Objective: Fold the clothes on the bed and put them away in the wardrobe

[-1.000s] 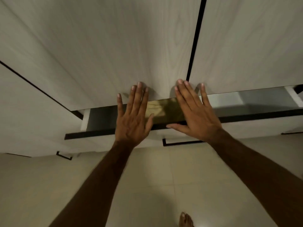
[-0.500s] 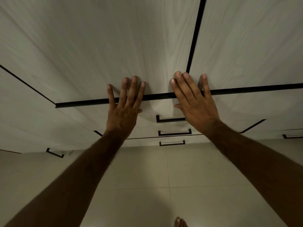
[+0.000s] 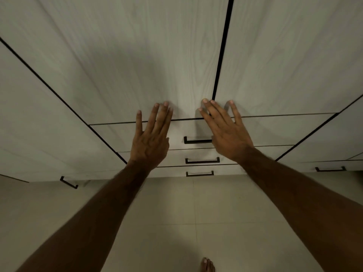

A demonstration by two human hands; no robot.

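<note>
Left hand and right hand both flat, fingers straight (gripping nothing), across the top drawer's upper edge on the wardrobe.

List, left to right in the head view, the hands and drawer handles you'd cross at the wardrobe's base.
Far-left handle → left hand → top middle drawer handle → right hand → far-right handle.
</note>
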